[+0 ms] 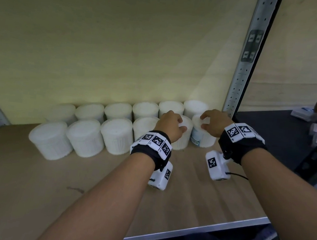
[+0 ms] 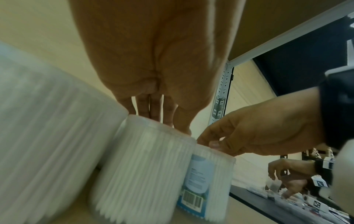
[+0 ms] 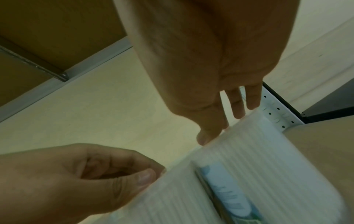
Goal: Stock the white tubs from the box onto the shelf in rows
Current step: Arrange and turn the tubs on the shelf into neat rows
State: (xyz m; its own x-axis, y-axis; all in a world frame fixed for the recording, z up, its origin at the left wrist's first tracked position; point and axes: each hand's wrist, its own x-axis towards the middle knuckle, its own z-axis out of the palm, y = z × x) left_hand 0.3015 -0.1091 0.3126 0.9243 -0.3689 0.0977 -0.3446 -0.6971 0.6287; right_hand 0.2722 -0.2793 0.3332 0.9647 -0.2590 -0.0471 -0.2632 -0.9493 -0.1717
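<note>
Two rows of white tubs stand on the wooden shelf (image 1: 47,182), the back row (image 1: 117,110) against the wall. My left hand (image 1: 179,125) grips the top of a plain white tub (image 1: 181,142) in the front row. Fingers and thumb curl over its lid (image 2: 153,125) in the left wrist view. Just to its right, my right hand (image 1: 203,122) pinches the lid of a tub with a blue label (image 1: 201,139). In the right wrist view its thumb and fingertips (image 3: 237,112) sit on that tub's rim (image 3: 249,159). The two held tubs touch. No box is in view.
A perforated metal upright (image 1: 242,70) stands right behind the labelled tub. Three more front-row tubs (image 1: 84,137) line up to the left. Another person's hands (image 2: 287,181) handle small packs on a dark surface (image 1: 270,132) to the right. The shelf's front edge (image 1: 200,231) is metal.
</note>
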